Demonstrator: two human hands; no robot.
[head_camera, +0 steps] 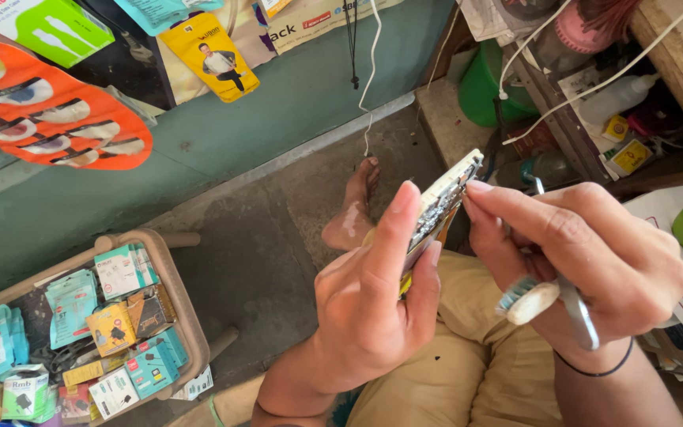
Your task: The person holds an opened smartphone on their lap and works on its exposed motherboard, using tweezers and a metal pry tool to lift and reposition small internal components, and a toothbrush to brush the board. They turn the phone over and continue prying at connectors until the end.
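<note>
Concrete floor [262, 237] below: left hand [373, 308] clamps a thin opened white phone [440, 207] by its edges. Right hand [594, 269], fingertip on it, pinches metal tweezers [579, 312] and a small brush [527, 299]; likely light, fragile.

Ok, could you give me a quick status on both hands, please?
Left hand grips opened phone edge-on. Right hand fingertips on its edge, holding toothbrush and tweezers. Nothing blocking.

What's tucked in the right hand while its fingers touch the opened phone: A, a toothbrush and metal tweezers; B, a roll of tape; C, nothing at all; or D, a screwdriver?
A: the right hand has a small toothbrush with teal and white bristles and metal tweezers tucked against its palm, while its fingertips touch the edge of the opened phone that the left hand holds up.
</note>
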